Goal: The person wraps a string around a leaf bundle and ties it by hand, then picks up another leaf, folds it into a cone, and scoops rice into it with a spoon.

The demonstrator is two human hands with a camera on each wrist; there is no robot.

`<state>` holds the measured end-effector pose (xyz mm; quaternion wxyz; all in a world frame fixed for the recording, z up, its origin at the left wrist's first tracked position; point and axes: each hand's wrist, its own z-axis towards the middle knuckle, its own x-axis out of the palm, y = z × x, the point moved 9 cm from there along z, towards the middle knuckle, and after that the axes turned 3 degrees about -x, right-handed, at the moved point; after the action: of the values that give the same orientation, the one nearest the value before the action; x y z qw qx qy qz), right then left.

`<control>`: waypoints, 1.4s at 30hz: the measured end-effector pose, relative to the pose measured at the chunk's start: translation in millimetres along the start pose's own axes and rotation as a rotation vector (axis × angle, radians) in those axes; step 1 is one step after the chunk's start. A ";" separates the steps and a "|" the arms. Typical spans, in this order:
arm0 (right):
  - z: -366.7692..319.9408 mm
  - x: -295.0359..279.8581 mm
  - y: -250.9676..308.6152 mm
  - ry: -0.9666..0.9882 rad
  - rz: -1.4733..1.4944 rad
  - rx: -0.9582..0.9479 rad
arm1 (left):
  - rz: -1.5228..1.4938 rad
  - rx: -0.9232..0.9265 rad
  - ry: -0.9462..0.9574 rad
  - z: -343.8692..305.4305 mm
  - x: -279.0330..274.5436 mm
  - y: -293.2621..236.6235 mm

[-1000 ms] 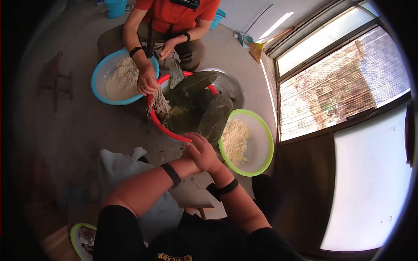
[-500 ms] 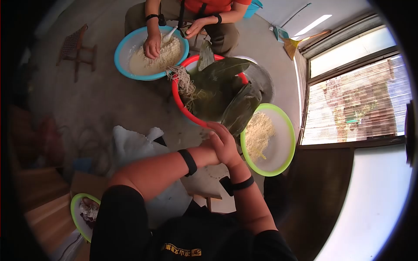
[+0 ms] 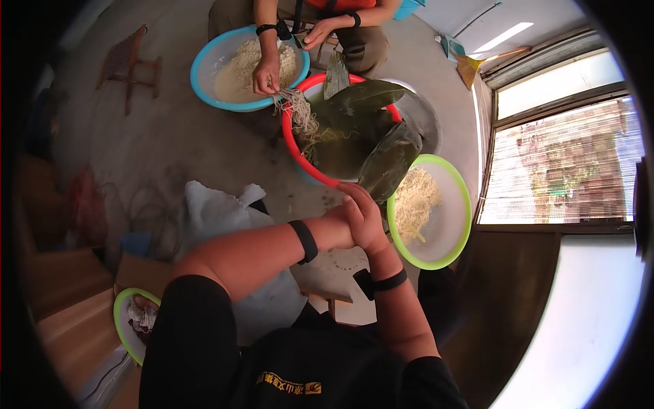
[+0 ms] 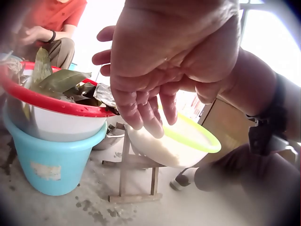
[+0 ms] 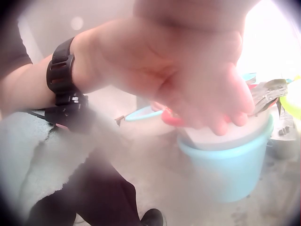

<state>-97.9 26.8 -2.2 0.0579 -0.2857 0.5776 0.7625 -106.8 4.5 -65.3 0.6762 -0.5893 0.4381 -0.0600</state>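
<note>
My left hand (image 4: 174, 52) and right hand (image 3: 366, 221) lie crossed over each other, the right one on top in the head view. The left fingers hang loosely bent in the left wrist view, and the right fingers lie nearly straight near the rim of a red-rimmed basin (image 3: 291, 140). Long green leaves (image 3: 392, 162) lie in that basin, with a bundle of pale strings (image 3: 304, 121) over its rim. To the right, a green-rimmed bowl (image 3: 455, 232) holds pale grains (image 3: 417, 196). In the right wrist view the hands are blurred.
Opposite sits a person, one hand (image 3: 266, 73) at the strings beside a blue-rimmed basin (image 3: 204, 88) of grain. The red-rimmed basin stands on a blue bucket (image 4: 56, 155). A stool (image 3: 126, 68), broom (image 3: 470, 68) and metal pan (image 3: 426, 123) are around. Bottom left is another bowl (image 3: 122, 327).
The head view has shifted, moving the basins right and upward. The other person's hand went from the strings into the grain, then back to the strings. My hands stay together.
</note>
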 end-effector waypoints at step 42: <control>-28.2 -3.2 5.5 -0.014 -0.015 0.005 | 0.055 0.004 0.192 -13.1 7.1 -1.5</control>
<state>-87.1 0.0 -0.7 0.0685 -0.2845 0.5767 0.7627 -110.5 -9.9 -66.8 0.6335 -0.5672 0.5170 -0.0984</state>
